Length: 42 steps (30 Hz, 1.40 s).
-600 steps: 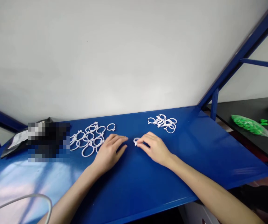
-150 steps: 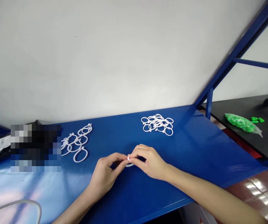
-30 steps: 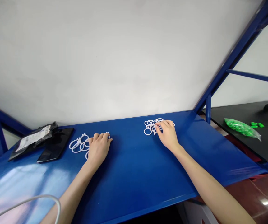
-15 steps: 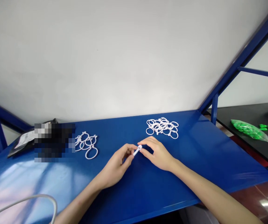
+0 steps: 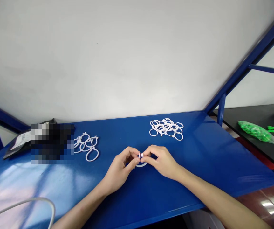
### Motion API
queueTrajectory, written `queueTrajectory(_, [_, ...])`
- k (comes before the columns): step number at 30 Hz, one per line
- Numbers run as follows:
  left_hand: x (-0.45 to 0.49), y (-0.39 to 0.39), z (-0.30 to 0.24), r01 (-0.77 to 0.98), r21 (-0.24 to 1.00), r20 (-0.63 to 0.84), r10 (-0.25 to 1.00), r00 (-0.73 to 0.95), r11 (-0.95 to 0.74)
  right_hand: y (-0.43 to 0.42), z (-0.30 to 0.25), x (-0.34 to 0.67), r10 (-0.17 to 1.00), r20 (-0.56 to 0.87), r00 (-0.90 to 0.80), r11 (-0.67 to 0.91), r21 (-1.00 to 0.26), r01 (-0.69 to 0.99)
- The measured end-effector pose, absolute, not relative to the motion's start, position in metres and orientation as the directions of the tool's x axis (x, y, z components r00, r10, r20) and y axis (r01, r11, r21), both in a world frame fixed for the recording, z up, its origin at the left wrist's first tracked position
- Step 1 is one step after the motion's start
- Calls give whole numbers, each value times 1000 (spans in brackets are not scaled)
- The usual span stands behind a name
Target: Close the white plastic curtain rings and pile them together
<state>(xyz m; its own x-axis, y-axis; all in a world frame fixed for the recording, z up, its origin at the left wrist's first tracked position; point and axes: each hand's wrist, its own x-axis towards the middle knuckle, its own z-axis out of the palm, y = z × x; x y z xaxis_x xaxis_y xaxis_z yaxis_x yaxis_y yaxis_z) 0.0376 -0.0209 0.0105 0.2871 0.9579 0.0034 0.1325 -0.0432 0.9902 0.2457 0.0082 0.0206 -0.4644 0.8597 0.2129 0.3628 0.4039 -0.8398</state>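
A white plastic ring (image 5: 141,165), like a shower curtain ring, is held between my hands above the blue table (image 5: 125,203). My left hand (image 5: 124,165) pinches one end of it between thumb and fingers. On the other side, my right hand (image 5: 162,160) grips the opposite end the same way. The two small knobbed ends sit close together between my fingertips; whether they touch I cannot tell. Below the fingers the ring's curve shows, its sides partly hidden. Several similar rings (image 5: 92,155) lie to the left, and a larger heap of rings (image 5: 167,128) lies beyond my right hand.
A black plastic bag (image 5: 56,140) with a white label, partly pixelated, lies at the back left. A pale cable (image 5: 32,199) loops at the lower left. Blue frame bars (image 5: 220,111) stand at the right; past them, a clear bag of green pieces (image 5: 258,132) rests on a black table.
The ring has turned from edge-on, so its curve now hangs below my fingers. My right fingers have shifted down slightly, and both hands now hold the knobbed ends.
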Motion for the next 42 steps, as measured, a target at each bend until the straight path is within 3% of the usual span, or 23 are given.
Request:
queueTrajectory(8, [37,-20,10,181,979,64,982,177,-97,5,21,242,902,196,-386,322,-899,297])
queueTrajectory(18, [37,-23,7,228,966,87,981,174,-126,3,21,242,841,280,-462,442,-849,290])
queueTrajectory(28, [35,-25,3,441,825,246,927,284,-354,5,16,248,747,330,-577,568,-768,296])
queueTrajectory(31, [29,-17,7,539,720,286,895,342,-436,12,12,247,749,348,-564,600,-718,352])
queueTrajectory(33, [16,-9,16,673,588,322,893,314,-448,21,11,250,730,401,-553,657,-635,407])
queueTrajectory(35, [-6,0,28,869,388,330,927,180,-307,33,10,260,715,478,-510,698,-530,481])
queueTrajectory(37, [-33,6,42,980,187,238,971,26,-72,49,10,275,720,557,-414,679,-445,584])
queueTrajectory(39, [-59,8,51,992,66,73,991,-109,105,65,9,292,733,611,-297,605,-387,696])
queueTrajectory(42, [-86,6,56,986,-55,-80,984,-160,156,84,5,311,771,601,-209,495,-359,792])
